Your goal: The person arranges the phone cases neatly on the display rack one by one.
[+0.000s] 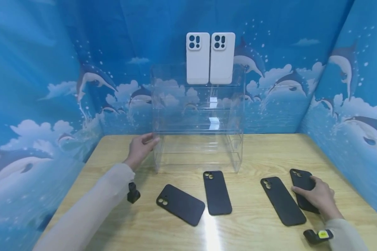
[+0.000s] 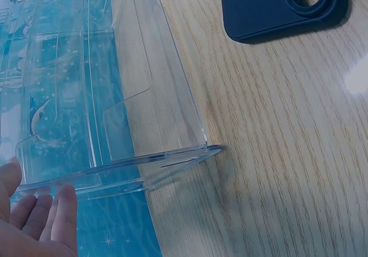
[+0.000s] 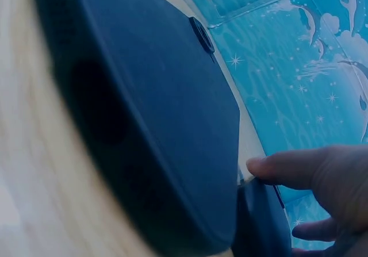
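**Left hand at the stand, right hand on a black case!**

And here are the two hands, well apart! The left hand [image 1: 141,148] is at the left side of the clear stand [image 1: 198,131], thumb and fingertips at its side panel; whether they pinch that panel or only touch it, I cannot tell. Over to the right hand [image 1: 321,196], and it has a grip on the rightmost black case [image 1: 301,180], thumb at one long edge, fingers at the other, the case flat beneath the palm on the wooden table [image 1: 264,150].

Just left of that hand lies a second black case [image 1: 282,201], slanting toward the person. Between the hands, a third black case [image 1: 217,193] lies in front of the stand, almost straight up and down, while a fourth black case [image 1: 181,205], nearest the left hand, lies turned on a slant, its camera holes toward that side.

Look up, above and to the right of the left hand: two white cases [image 1: 198,66] stand side by side at the top of the stand! Behind both hands rises a blue dolphin backdrop [image 1: 125,35].
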A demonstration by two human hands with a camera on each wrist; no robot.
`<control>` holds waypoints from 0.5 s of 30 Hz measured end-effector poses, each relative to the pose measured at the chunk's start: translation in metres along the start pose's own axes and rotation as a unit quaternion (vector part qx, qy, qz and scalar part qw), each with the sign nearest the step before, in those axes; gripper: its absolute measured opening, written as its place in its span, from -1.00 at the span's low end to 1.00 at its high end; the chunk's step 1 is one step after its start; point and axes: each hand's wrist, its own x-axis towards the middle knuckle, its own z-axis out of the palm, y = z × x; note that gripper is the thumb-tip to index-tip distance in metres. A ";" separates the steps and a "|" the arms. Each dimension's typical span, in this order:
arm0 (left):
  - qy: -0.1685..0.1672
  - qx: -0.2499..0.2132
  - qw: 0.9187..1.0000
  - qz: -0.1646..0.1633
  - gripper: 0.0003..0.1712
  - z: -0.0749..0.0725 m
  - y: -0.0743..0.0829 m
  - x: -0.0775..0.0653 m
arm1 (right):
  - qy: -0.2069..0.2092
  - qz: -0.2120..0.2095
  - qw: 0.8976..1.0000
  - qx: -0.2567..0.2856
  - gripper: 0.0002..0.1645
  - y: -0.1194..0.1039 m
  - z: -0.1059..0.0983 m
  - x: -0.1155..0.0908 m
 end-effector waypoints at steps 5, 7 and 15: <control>0.001 -0.004 1.000 -0.002 -0.22 0.001 0.000 0.000 | 0.014 0.002 1.000 -0.004 0.30 -0.001 0.004 0.000; 0.000 -0.003 1.000 -0.002 -0.20 0.001 0.000 0.000 | 0.020 -0.003 1.000 -0.008 0.29 0.000 0.005 0.000; 0.002 0.001 1.000 0.000 -0.23 0.001 -0.001 0.001 | 0.020 -0.011 1.000 -0.012 0.22 0.001 0.005 0.004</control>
